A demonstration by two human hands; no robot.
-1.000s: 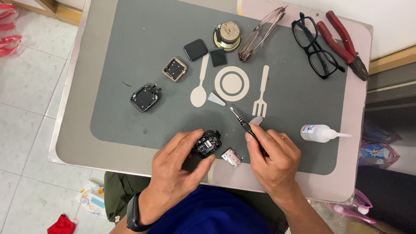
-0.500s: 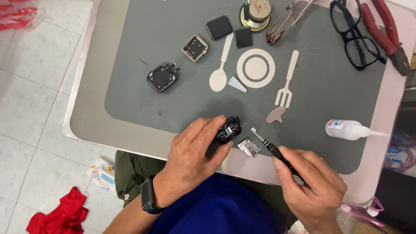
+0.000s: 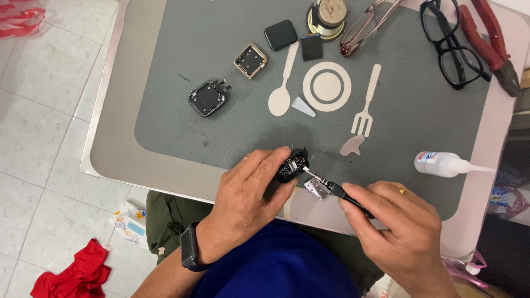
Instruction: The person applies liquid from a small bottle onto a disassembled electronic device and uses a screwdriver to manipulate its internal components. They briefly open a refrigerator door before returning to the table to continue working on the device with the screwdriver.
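My left hand (image 3: 248,193) grips a small black watch case (image 3: 291,165) with exposed innards at the near edge of the grey mat (image 3: 221,132). My right hand (image 3: 397,226) holds a thin black screwdriver (image 3: 331,189), and its metal tip touches the case from the right. A small silvery metal part (image 3: 316,189) lies on the mat just under the screwdriver shaft. A dark band sits on my left wrist.
Farther back on the mat lie an opened black watch case (image 3: 207,98), a gold-rimmed case (image 3: 250,60), a black screen (image 3: 280,35), a black square part (image 3: 311,47), a round metal speaker (image 3: 327,16), black glasses (image 3: 450,44), red pliers (image 3: 491,41) and a white glue bottle (image 3: 441,164).
My right hand has swung the screwdriver from upright beside the case down to point left, and its tip now touches the case. The view has moved closer and shifted.
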